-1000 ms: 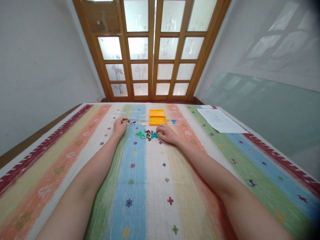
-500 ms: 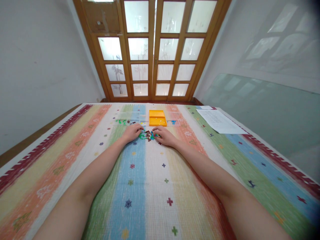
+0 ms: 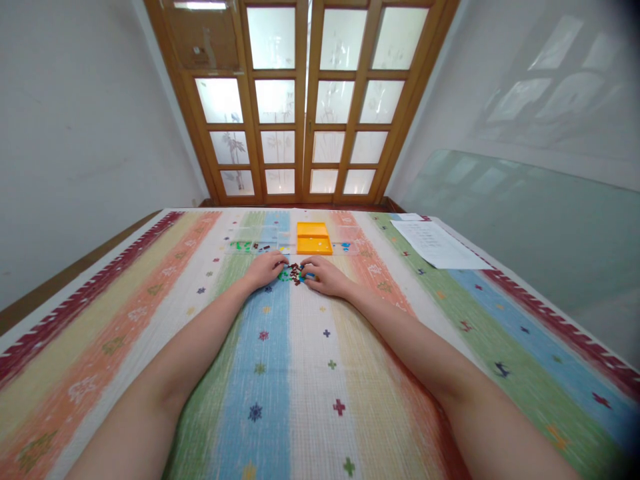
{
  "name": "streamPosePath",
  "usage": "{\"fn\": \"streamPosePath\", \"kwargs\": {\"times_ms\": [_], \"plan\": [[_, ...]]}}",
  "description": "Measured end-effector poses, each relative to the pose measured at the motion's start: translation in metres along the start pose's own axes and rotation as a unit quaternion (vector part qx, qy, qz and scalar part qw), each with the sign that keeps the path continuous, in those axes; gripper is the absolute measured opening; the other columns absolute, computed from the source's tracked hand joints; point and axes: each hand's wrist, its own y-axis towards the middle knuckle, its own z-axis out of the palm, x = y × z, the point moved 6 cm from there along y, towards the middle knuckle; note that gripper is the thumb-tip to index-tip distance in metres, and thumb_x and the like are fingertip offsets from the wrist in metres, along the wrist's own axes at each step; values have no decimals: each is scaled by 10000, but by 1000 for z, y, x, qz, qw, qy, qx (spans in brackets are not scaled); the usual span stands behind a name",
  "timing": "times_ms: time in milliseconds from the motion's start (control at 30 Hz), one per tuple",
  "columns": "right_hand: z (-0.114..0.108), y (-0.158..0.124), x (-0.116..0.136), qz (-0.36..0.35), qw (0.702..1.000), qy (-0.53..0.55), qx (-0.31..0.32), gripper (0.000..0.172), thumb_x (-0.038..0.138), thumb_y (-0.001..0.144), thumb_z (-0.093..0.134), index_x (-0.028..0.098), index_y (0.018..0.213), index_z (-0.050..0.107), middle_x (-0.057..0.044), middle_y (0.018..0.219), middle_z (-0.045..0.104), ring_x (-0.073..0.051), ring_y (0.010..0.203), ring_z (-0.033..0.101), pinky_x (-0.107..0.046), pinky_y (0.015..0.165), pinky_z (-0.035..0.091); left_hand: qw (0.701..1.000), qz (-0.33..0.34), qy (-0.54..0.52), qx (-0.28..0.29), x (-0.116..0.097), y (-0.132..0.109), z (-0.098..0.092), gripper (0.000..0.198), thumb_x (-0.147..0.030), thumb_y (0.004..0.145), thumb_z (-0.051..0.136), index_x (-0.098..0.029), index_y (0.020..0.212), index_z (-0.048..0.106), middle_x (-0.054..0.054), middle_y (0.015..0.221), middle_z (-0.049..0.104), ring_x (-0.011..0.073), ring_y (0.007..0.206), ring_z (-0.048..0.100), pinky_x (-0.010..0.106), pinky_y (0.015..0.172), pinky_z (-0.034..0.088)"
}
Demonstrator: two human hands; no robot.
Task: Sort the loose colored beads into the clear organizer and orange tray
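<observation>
Small brown pieces (image 3: pixel 295 272) lie in a loose heap on the striped tablecloth, between my two hands. Green pieces (image 3: pixel 284 275) sit to their left, and blue pieces (image 3: pixel 307 274) to their right. My left hand (image 3: pixel 265 270) rests beside the green pieces, fingers bent, with a small gap between thumb and forefinger. Over the blue pieces, my right hand (image 3: pixel 324 275) has its fingers curved and its thumb apart, partly covering them. The pieces are too small to tell their exact kind. No held piece shows in either hand.
Behind the heap stands an opened orange box (image 3: pixel 314 245). A clear divided case (image 3: pixel 241 247) holds green, brown, yellow and blue pieces on both sides of it. Printed paper (image 3: pixel 435 245) lies at the right. The tablecloth (image 3: pixel 310 373) reaches toward a glazed wooden door (image 3: pixel 305 127).
My right hand has shifted slightly left, over the blue pieces and closer to the brown ones. The left hand has barely moved. The whole view has tilted a little.
</observation>
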Motion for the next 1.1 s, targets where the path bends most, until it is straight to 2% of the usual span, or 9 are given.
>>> {"fn": "streamPosePath", "kwargs": {"times_ms": [333,567,700,833,1000,1100], "plan": [[-5,2,16,-39,998,35,20,189,193,936,695,276,1087,772,-77,1308,651,-247,1230,590,-448,1094,469,1000,1,3,12,-2,1,1,254,-210,969,517,-227,1054,755,56,1068,711,211,1012,658,337,928,506],[-2,4,11,-27,999,45,-5,156,163,933,666,258,1011,763,-72,1222,696,-238,1172,618,-424,1051,482,1000,0,12,14,-1,1,3,249,-216,967,518,-233,1051,751,51,1063,715,211,1017,658,335,925,507],[-10,1,-14,81,992,53,-85,107,210,942,637,227,992,730,-63,1029,737,-227,998,657,-381,926,508,1000,6,16,19,-3,1,3,244,-213,963,525,-231,1055,750,54,1076,716,214,1023,659,339,935,506],[-30,-13,-50,207,963,50,-167,106,266,927,601,215,904,690,-42,887,727,-198,803,632,-324,758,486,1000,4,16,24,-4,1,2,248,-213,965,523,-234,1068,748,54,1109,713,214,1037,659,339,942,502],[-59,-33,-88,264,929,25,-257,151,310,895,566,206,912,674,-58,883,716,-209,796,615,-332,747,473,999,6,21,26,-4,1,1,258,-223,974,509,-237,1070,748,53,1109,710,213,1039,655,335,931,499],[-66,-44,-108,295,913,7,-283,182,316,891,548,202,910,688,-78,923,727,-227,825,628,-354,773,490,999,11,23,25,-4,1,1,259,-229,974,507,-238,1067,749,53,1106,709,211,1032,654,334,924,502]]}}
